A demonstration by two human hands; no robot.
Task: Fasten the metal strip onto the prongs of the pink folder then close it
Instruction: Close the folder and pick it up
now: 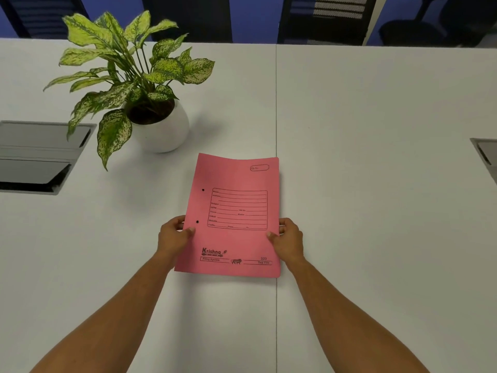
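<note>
The pink folder is closed, its printed front cover facing up, with two punched holes near its left edge. It is held a little above the white table, over the table's centre seam. My left hand grips its left edge, thumb on the cover. My right hand grips its right edge the same way. The metal strip and the prongs are hidden.
A potted plant in a round white pot stands just behind and left of the folder. Open cable hatches are set into the table at the far left and far right. Dark chairs line the far edge.
</note>
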